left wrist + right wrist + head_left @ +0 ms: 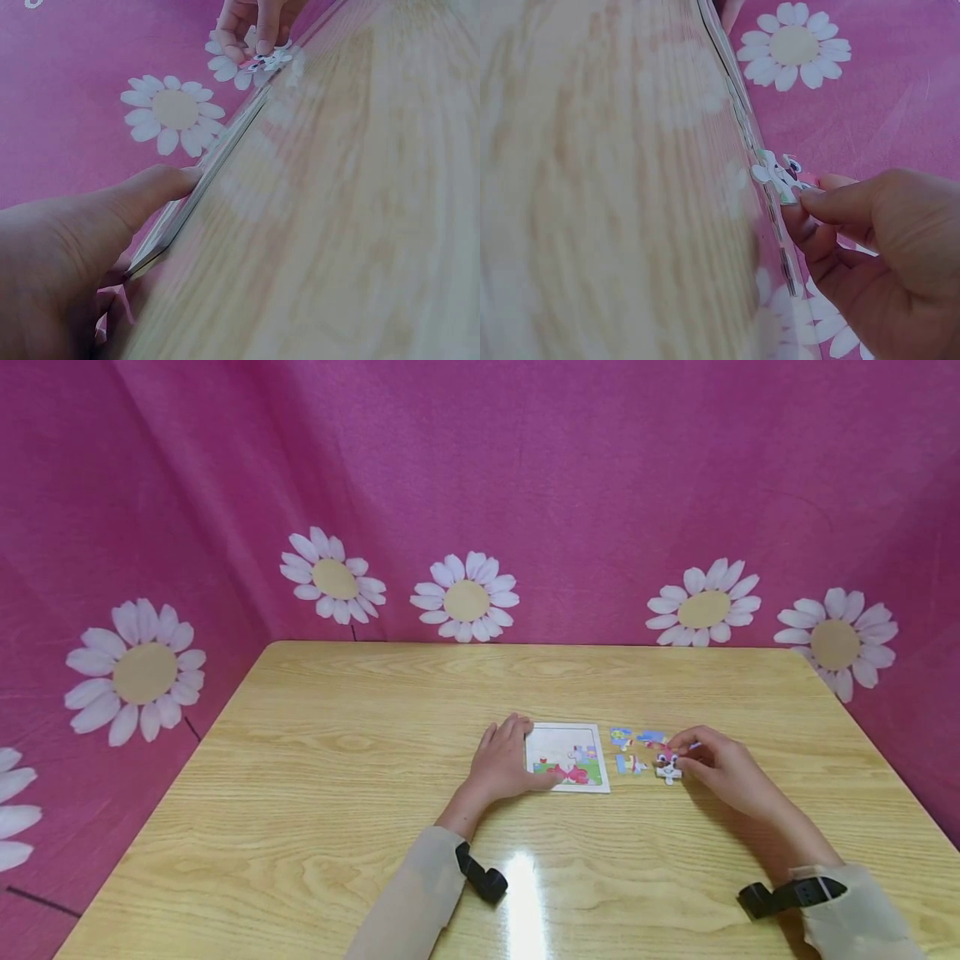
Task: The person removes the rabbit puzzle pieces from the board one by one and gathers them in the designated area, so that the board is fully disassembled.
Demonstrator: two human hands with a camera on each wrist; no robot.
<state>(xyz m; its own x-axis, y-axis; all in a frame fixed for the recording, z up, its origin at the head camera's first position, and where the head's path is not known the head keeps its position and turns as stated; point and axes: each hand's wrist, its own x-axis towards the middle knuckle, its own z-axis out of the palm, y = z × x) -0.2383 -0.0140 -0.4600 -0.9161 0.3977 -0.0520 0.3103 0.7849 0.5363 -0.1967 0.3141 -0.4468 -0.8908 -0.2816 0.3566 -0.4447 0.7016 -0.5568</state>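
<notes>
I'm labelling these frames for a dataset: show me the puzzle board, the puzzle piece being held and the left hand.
Puzzle board (557, 742): head view, bare white area inside its border.
Held puzzle piece (779, 178): right wrist view, its printed face.
Left hand (504, 767): head view, back of the hand.

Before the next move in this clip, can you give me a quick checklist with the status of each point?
1. Right grip secure on the face piece: ok, it pinches the piece.
2. Left grip in contact with the puzzle board: ok, it rests on the left side.
3. Space in the board: ok, the upper part is mostly bare; the fitted pieces lie toward the near and right edges.
4. Face piece over the board: not ok, it is off to the right, beside the loose pieces.
5. Matching spot for the face piece: cannot tell, the outlines are too small.
</notes>
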